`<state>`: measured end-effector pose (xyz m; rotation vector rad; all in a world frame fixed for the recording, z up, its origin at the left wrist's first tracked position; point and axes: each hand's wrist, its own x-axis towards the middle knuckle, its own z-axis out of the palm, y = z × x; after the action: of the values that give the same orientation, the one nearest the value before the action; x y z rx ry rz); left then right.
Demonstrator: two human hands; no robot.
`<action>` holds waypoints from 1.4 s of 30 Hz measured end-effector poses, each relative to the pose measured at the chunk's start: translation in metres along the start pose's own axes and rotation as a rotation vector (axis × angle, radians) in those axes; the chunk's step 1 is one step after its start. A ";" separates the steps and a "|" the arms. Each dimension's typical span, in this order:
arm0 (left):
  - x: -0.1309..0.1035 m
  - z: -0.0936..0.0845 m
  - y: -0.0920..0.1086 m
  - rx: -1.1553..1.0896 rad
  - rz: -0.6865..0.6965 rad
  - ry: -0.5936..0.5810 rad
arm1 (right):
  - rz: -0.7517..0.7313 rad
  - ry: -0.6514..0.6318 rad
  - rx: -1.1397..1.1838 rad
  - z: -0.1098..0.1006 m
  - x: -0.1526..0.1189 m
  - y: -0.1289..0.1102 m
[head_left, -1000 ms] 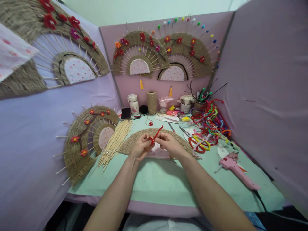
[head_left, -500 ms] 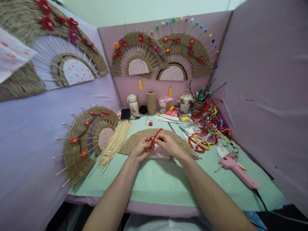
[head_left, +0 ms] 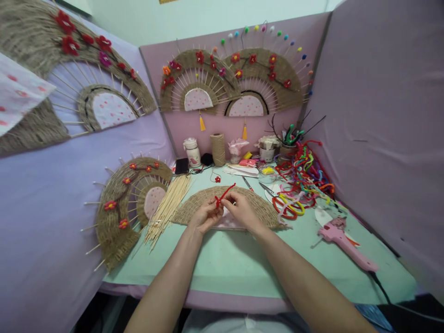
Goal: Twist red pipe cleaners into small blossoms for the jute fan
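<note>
A red pipe cleaner (head_left: 228, 190) is pinched between both hands, its left part bent into small loops and its free end pointing up and to the right. My left hand (head_left: 207, 214) is closed on the looped part. Thumb and fingers of my right hand (head_left: 239, 209) grip it just beside, close to the bend. Beneath the hands lies a twine-wrapped fan (head_left: 187, 206) with a pale centre piece, partly covered by them. Behind it rests a small red flower (head_left: 217, 179) on the table.
Thin wooden sticks (head_left: 169, 206) lie left, beside a decorated fan (head_left: 114, 217). To the right are scissors (head_left: 289, 206), a heap of coloured pipe cleaners (head_left: 308, 169) and a pink glue gun (head_left: 347, 245) with its cord. A twine spool (head_left: 218, 150) stands at the back.
The camera view has shifted slightly. Both hands stay over the fan, and the pipe cleaner's free end now leans further to the right, with its looped part showing more.
</note>
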<state>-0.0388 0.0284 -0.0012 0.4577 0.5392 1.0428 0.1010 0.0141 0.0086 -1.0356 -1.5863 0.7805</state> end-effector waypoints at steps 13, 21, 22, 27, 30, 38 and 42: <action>0.000 0.000 0.005 -0.157 -0.023 0.186 | -0.482 0.086 -0.485 -0.012 -0.004 -0.011; -0.001 0.002 0.002 -0.106 -0.022 0.110 | -0.551 0.089 -0.483 -0.007 -0.003 -0.006; -0.001 0.001 0.002 -0.102 -0.021 0.100 | -0.543 0.085 -0.484 -0.007 -0.003 -0.006; 0.000 0.000 0.001 -0.066 -0.031 0.066 | -0.505 0.060 -0.504 -0.008 -0.002 -0.005; 0.000 -0.001 0.001 -0.055 -0.033 0.074 | -0.493 0.057 -0.530 -0.007 -0.002 -0.003; 0.003 0.002 -0.005 -0.105 0.059 0.120 | -0.435 0.102 -0.624 0.001 -0.004 -0.001; 0.003 0.004 -0.008 -0.088 0.100 0.062 | -0.362 0.143 -0.565 0.007 -0.005 0.001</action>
<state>-0.0299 0.0277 -0.0038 0.3784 0.5274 1.1749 0.0952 0.0105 0.0043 -1.1157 -1.8429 0.0016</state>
